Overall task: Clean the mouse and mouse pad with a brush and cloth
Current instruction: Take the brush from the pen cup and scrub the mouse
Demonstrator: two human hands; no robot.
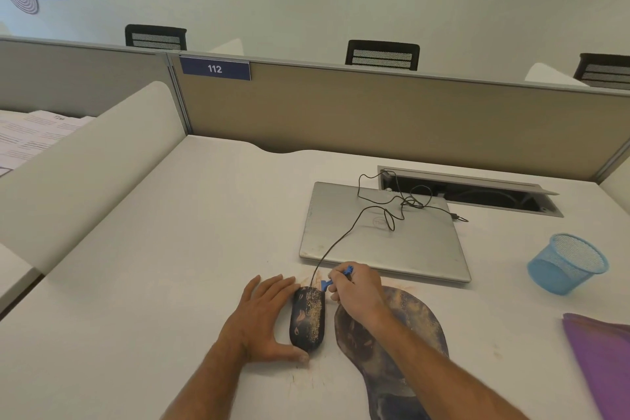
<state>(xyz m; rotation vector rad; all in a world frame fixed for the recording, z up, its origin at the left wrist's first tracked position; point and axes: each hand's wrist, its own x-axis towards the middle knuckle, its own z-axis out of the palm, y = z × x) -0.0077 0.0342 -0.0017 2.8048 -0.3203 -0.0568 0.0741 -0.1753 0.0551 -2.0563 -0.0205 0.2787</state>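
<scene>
Two hands of mine frame the mouse (306,320) in the lower middle of the frame: my left hand (264,317) lies flat with straight fingers along its left side and the thumb at its near end, while my right hand (358,293) pinches a small blue brush (335,280) at its far right corner. The mouse runs lengthwise away from me, cord (344,235) end pointing up the frame toward the shut laptop (381,249). It is dark, dusted with tan grit, and sits on the desk (170,249) just left of the equally gritty mouse pad (409,334).
</scene>
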